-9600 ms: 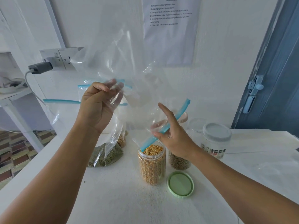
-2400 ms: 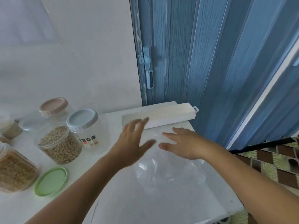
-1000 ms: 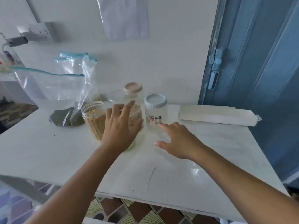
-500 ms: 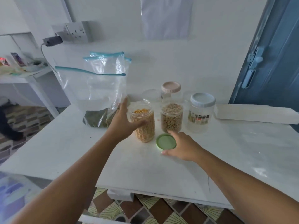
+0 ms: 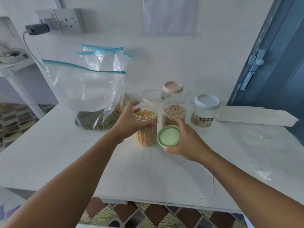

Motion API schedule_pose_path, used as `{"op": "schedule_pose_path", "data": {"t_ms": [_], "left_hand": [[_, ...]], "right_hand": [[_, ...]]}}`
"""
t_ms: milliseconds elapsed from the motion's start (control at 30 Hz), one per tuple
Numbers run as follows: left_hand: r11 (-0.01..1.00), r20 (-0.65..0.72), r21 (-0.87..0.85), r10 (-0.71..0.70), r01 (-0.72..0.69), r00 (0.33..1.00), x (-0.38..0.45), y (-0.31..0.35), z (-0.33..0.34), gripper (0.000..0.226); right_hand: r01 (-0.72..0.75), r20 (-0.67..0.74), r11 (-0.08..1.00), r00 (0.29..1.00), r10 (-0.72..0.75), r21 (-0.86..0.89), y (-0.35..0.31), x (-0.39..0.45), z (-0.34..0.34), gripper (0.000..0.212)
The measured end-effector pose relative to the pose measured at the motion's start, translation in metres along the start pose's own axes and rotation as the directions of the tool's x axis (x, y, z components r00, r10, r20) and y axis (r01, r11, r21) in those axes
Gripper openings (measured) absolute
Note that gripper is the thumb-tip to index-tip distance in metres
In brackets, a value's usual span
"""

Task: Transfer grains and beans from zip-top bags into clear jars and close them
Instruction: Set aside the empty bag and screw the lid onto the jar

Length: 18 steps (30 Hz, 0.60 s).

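An open clear jar of yellow split peas (image 5: 145,134) stands on the white table (image 5: 164,175). My left hand (image 5: 130,122) grips its side just below the rim. My right hand (image 5: 187,142) holds the green lid (image 5: 169,136) tilted beside the jar, its inner face toward me. Behind stands a second open jar with pale grains (image 5: 173,115). Zip-top bags lean at the left: one with green beans (image 5: 92,99), others behind it (image 5: 105,53).
An empty jar with a pink lid (image 5: 172,93) and one with a pale blue lid (image 5: 204,111) stand at the back. A long white box (image 5: 256,116) lies at the right, near a blue door (image 5: 279,55). A wall socket (image 5: 64,20) with a plug sits at upper left.
My left hand closed round the yellow jar. My right hand lifted the green lid off the table and tilted it up next to the jar.
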<state>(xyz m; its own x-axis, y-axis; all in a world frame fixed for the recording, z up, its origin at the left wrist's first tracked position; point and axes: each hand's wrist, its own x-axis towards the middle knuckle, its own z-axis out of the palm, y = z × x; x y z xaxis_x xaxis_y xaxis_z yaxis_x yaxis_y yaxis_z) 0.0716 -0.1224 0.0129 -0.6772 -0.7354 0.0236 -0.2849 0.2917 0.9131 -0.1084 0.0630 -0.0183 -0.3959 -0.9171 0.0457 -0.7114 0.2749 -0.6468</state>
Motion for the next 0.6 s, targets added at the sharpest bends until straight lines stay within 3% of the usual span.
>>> {"op": "schedule_pose_path", "data": {"t_ms": [100, 233, 600], "left_hand": [[1.0, 0.013, 0.014, 0.015, -0.015, 1.0, 0.001, -0.001, -0.002, 0.115], [0.999, 0.026, 0.042, 0.015, -0.016, 1.0, 0.001, 0.0, -0.006, 0.117], [0.995, -0.084, 0.095, -0.027, 0.035, 0.996, 0.004, -0.012, -0.029, 0.105]], "right_hand": [[0.068, -0.007, 0.998, 0.998, -0.068, -0.002, -0.015, 0.008, -0.019, 0.116], [0.116, 0.036, 0.99, 0.993, -0.114, -0.082, -0.021, 0.022, -0.026, 0.111], [0.099, 0.276, 0.989, 0.959, -0.065, -0.109, 0.01, 0.029, 0.024, 0.11]]}}
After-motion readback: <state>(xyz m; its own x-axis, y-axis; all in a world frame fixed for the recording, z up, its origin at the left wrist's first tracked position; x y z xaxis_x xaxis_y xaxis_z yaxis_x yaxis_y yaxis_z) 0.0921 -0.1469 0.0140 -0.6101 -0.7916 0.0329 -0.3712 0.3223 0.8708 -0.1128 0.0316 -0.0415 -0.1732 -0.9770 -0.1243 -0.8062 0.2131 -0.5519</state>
